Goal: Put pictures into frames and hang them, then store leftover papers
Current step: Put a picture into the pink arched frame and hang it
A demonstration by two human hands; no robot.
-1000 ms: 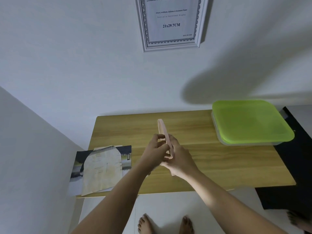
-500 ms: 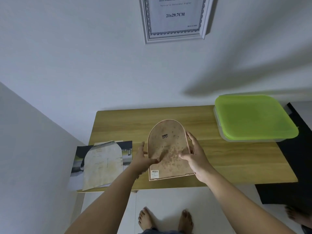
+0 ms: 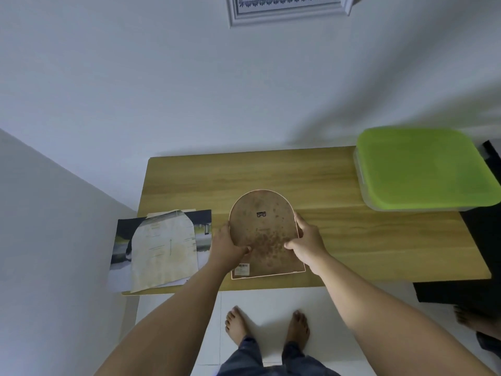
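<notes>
Arch-topped picture frame [image 3: 264, 234], brown speckled backing up, lies at the front middle of the wooden bench [image 3: 339, 234], gripped at its edges by the left hand [image 3: 226, 246] and right hand [image 3: 307, 244], beside loose papers [image 3: 162, 249].

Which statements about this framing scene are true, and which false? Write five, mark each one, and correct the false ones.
1. The left hand and the right hand grip the arched frame by its side edges, back facing up. True.
2. The green-lidded box stands open. False: its lid is on.
3. The loose papers lie left of the arched frame and overhang the table edge. True.
4. The wall frame is arched too. False: its visible lower edge is straight, with square corners.
5. A small hanger fitting shows near the top of the arched frame's back. True.
</notes>
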